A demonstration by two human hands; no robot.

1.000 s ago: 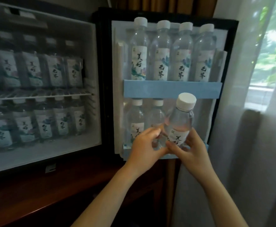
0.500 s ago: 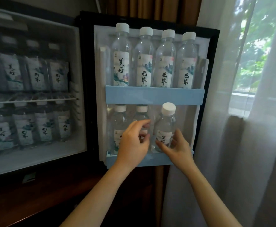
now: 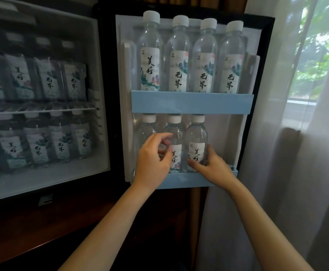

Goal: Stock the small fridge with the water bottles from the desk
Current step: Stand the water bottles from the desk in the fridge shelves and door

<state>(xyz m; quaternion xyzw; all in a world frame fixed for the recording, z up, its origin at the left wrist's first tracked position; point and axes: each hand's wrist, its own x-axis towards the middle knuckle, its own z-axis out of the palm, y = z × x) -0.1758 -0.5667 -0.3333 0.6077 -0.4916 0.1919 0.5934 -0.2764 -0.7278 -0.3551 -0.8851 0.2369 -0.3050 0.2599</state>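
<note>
The small fridge's door (image 3: 257,55) stands open. Its lower blue door shelf (image 3: 189,180) holds three water bottles with white caps. My right hand (image 3: 212,165) grips the rightmost bottle (image 3: 196,133) low on its label as it stands upright in the shelf. My left hand (image 3: 152,161) is in front of the left bottle (image 3: 146,130), its fingers curled onto the middle bottle (image 3: 176,132). To the right of the held bottle, the shelf has an empty gap. The upper door shelf (image 3: 191,103) carries several bottles (image 3: 179,55).
The fridge interior (image 3: 42,177) on the left holds rows of bottles above and below a wire shelf (image 3: 42,110). Dark wooden cabinet (image 3: 42,231) lies below. A sheer curtain (image 3: 277,182) and a window (image 3: 316,55) are close on the right of the door.
The bottle in my right hand went from tilted in front of the door down into the lower door shelf, and now stands upright. My left hand stayed by the neighbouring bottles.
</note>
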